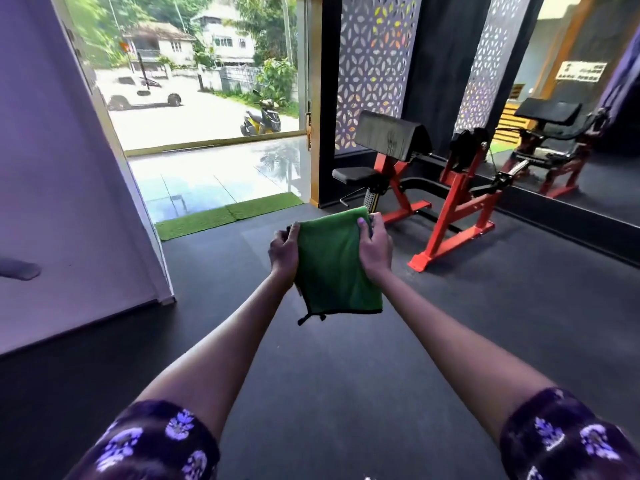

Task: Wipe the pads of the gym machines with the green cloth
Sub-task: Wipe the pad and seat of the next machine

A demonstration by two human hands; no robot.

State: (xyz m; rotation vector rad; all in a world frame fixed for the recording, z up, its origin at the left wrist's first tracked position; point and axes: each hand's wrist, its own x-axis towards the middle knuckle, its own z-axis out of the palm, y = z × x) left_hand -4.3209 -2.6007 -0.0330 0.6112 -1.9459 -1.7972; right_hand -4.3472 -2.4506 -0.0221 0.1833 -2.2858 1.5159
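Observation:
I hold the folded green cloth (336, 261) out in front of me, above the dark floor. My left hand (284, 250) grips its left edge and my right hand (375, 249) grips its upper right edge, thumb on the front face. The cloth hangs down with a black hem and a small loop at the bottom. Ahead to the right stands a red-framed curl bench with a black arm pad (391, 135) and a small black seat pad (356, 175). Both pads are well beyond the cloth.
A second red frame (457, 206) with black rollers stands right of the bench, before a wall mirror (568, 109). A white wall (52, 188) rises on the left. An open doorway with a green turf mat (225, 216) leads outside. Dark rubber floor (311, 375) lies underfoot.

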